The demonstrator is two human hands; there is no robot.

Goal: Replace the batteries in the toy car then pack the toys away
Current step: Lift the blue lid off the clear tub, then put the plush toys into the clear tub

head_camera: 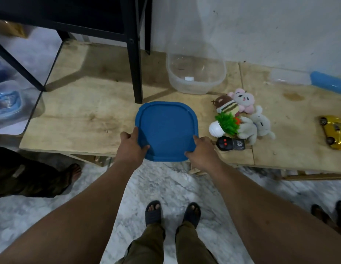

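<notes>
Head view, looking down at a low plywood bench (86,111) set against a scuffed white wall (261,25), over a grey marbled floor (166,187). Left hand (130,146) grasping the near left corner of a blue container lid (166,130), thumb on top. Right hand (202,152) gripping the near right corner the same way, thumb on the lid's upper face. Lid lying near the bench's front edge, overhanging it slightly. Clear plastic tub (196,73) behind the lid, close to the wall, uncovered. Just right of the lid, a heap of plush toys (242,115) with a green tufted piece among them, and a black remote control (230,144) touching the heap's near side. Yellow toy car (334,132) well apart at the right edge, lying on its side with wheels showing. Blue-capped clear container (318,80) near the wall at far right. Black metal frame (134,54) standing on the bench at left. Another person's leg (32,174) at left; sandalled feet below.
</notes>
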